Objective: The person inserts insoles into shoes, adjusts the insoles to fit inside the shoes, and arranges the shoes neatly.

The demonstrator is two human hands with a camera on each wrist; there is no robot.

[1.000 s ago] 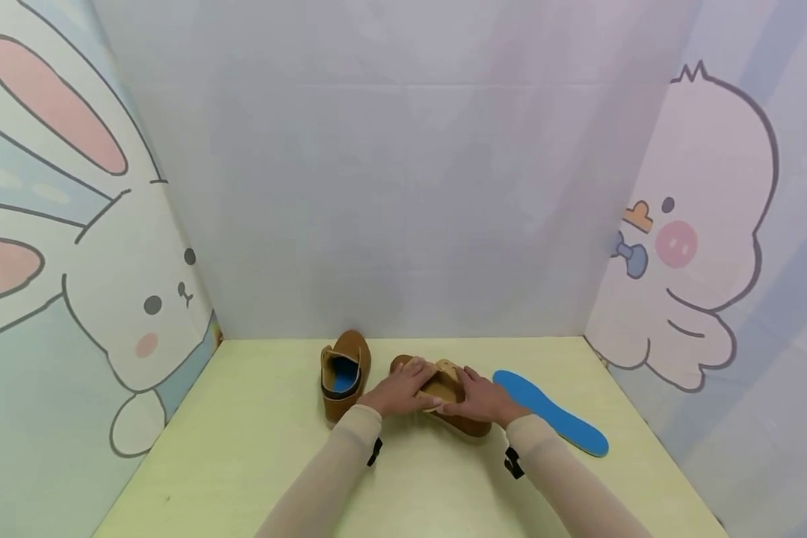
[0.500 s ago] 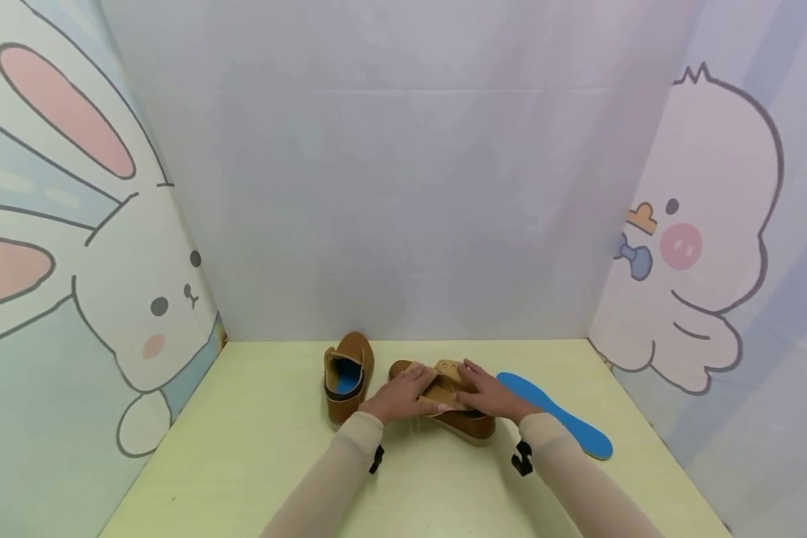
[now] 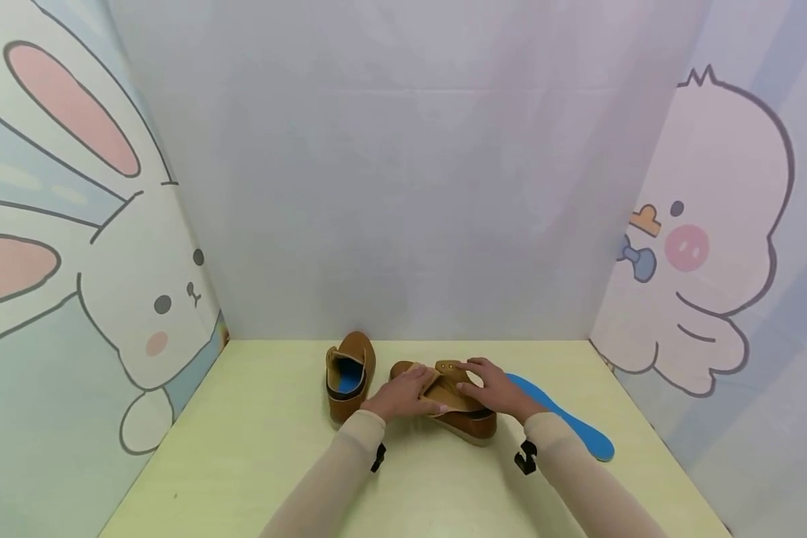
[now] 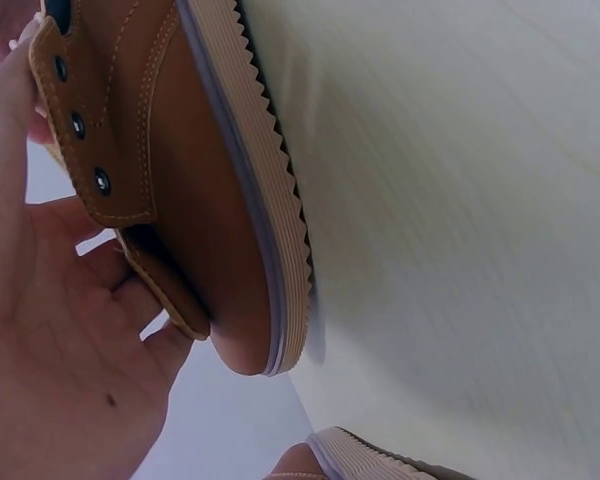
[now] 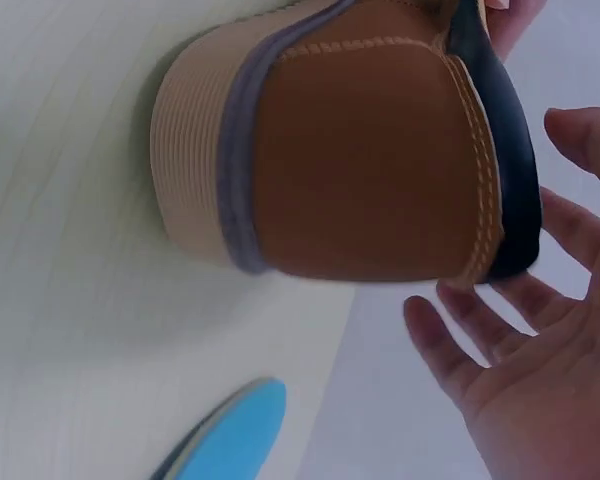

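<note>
A brown shoe (image 3: 476, 426) with its opening spread lies slantwise on the table, toe toward the far left. My left hand (image 3: 403, 394) holds the eyelet flap at the shoe's opening; in the left wrist view the thumb and fingers lie on either side of that brown leather flap (image 4: 95, 150). At the shoe's other side, my right hand (image 3: 501, 388) hovers with loosely bent fingers. The right wrist view shows that hand (image 5: 550, 330) spread beside the heel's dark collar (image 5: 510, 170), gripping nothing; whether a fingertip touches the shoe is unclear.
A matching brown shoe (image 3: 359, 347) stands to the left, with blue lining its inside. Right of my right hand a blue insole (image 3: 581, 431) lies flat on the pale yellow table (image 3: 255, 448). Printed fabric walls (image 3: 410, 187) enclose the back and sides.
My right hand has loosened from the shoe's edge and drawn back slightly to the right, showing more of the opening. The left hand stays on the flap. The view has shifted a little.
</note>
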